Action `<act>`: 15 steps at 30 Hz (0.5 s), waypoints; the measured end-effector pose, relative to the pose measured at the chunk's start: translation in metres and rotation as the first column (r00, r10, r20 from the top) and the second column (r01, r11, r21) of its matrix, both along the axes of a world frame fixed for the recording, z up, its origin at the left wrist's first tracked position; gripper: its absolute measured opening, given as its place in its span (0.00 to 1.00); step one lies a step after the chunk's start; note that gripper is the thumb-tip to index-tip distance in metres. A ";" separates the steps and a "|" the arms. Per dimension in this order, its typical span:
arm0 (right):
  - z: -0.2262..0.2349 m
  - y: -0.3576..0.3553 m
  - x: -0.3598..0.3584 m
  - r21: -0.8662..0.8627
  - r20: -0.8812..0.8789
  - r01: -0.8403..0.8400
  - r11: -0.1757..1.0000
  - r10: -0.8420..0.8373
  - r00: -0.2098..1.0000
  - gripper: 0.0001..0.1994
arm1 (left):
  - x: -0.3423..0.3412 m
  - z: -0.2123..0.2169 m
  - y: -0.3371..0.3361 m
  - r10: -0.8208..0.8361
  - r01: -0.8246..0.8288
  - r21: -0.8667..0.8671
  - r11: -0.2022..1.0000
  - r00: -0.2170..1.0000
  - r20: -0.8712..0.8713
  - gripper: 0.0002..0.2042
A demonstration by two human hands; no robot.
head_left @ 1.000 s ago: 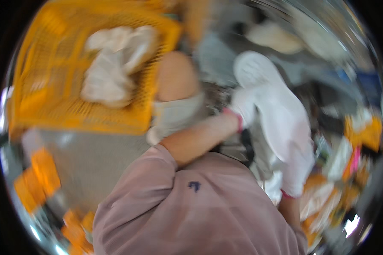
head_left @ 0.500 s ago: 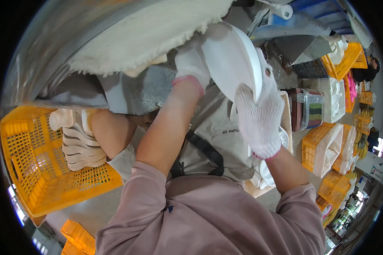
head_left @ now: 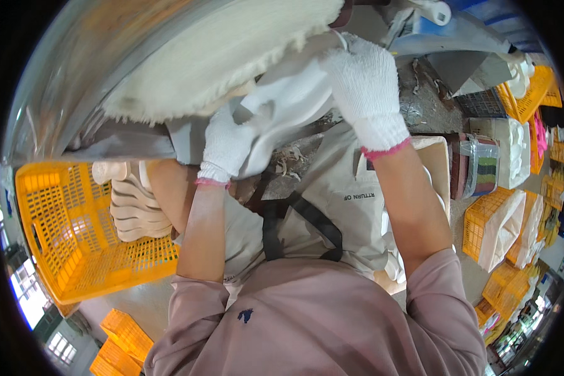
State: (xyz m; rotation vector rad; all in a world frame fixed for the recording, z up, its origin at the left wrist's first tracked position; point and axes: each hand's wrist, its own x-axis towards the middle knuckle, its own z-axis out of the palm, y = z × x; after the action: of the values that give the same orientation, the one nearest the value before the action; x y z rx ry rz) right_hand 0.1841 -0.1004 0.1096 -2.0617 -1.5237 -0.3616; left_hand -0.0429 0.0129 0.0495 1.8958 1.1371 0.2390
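Note:
A smooth white curved piece (head_left: 294,94), of a kind I cannot make out, stretches between my gloved hands just below a fluffy cream buffing wheel (head_left: 232,56). My left hand (head_left: 227,143) grips its lower left end, with the thumb near a hollow in its surface. Around the upper right end my right hand (head_left: 366,81) is closed, its fingers bent over the edge. The upper edge of the piece lies close along the wheel's fringe; whether they touch I cannot tell. Both gloves are white knit with pink cuffs.
On my left, a yellow crate (head_left: 62,225) holds several nested beige wavy pieces (head_left: 138,210). A metal housing (head_left: 50,106) curves beside the wheel. Right of my legs is a pale bin (head_left: 437,169) with white pieces. Beyond it stand a wrapped striped bundle (head_left: 482,166) and more yellow crates (head_left: 482,219).
The white piece has turned from a broad face to a narrower, slanted one. My left hand has moved left and down to its lower end; my right hand has risen to its upper end.

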 end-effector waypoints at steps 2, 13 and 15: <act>-0.012 0.014 0.007 -0.136 0.242 0.011 0.991 0.022 0.970 0.09 | -0.005 0.016 -0.012 -0.062 0.099 -0.171 0.980 0.976 0.209 0.24; 0.082 -0.081 -0.072 -0.091 -0.848 0.181 0.979 -0.171 0.502 0.23 | 0.122 0.016 -0.086 0.673 -0.056 -0.777 0.627 0.541 0.504 0.24; 0.074 -0.082 -0.072 0.050 -0.752 0.153 0.987 -0.064 0.656 0.28 | 0.139 0.008 -0.078 0.573 -0.098 -0.707 0.700 0.669 0.474 0.28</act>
State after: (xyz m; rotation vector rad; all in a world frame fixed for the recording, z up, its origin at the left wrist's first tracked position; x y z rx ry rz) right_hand 0.1122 -0.1829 0.1838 -1.8514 -0.8394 0.3491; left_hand 0.0960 -0.0655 0.0576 0.8173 0.8978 0.6245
